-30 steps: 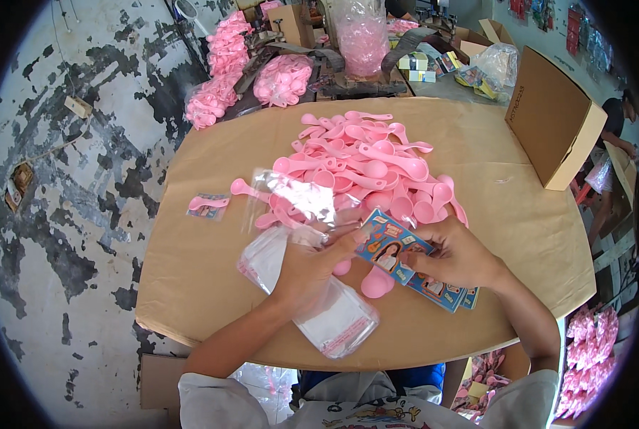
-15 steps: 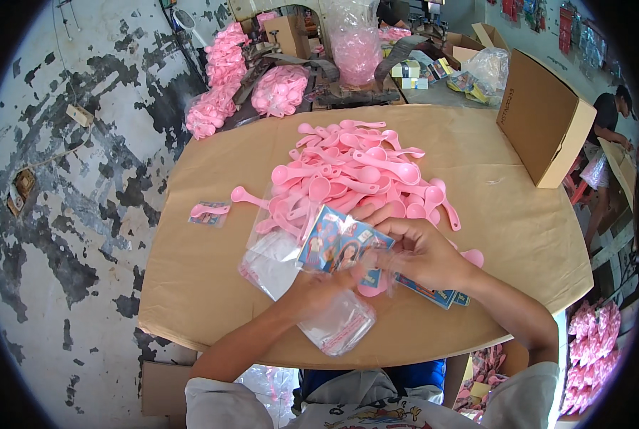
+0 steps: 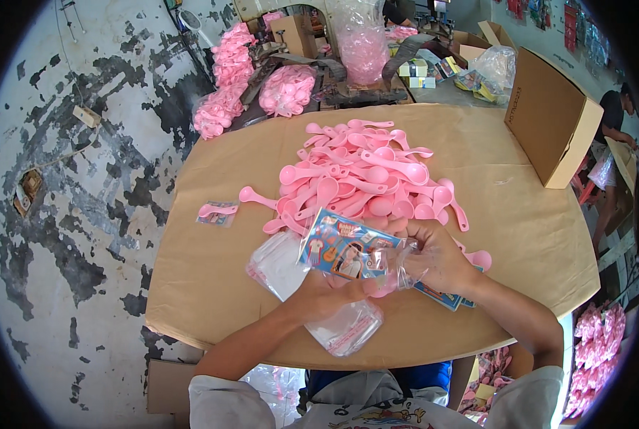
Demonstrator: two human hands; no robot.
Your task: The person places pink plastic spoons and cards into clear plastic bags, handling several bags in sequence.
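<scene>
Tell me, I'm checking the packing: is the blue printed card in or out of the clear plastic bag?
In: the clear plastic bag covers the blue printed card and crumples past its right end.

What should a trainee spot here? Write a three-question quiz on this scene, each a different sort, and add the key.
1. Open: What are the left hand and right hand handling?
2. Multiple choice: On the brown-topped table, where does the large cardboard box stand relative to the pile of pink plastic spoons?
a) To its left
b) To its right
c) Underneath it
3. True or false: The stack of clear plastic bags lies beyond the spoon pile, on its far side.

Key
1. A blue printed card with crinkled clear plastic film at its right end.
2. b
3. False; it lies on the near side.
</scene>
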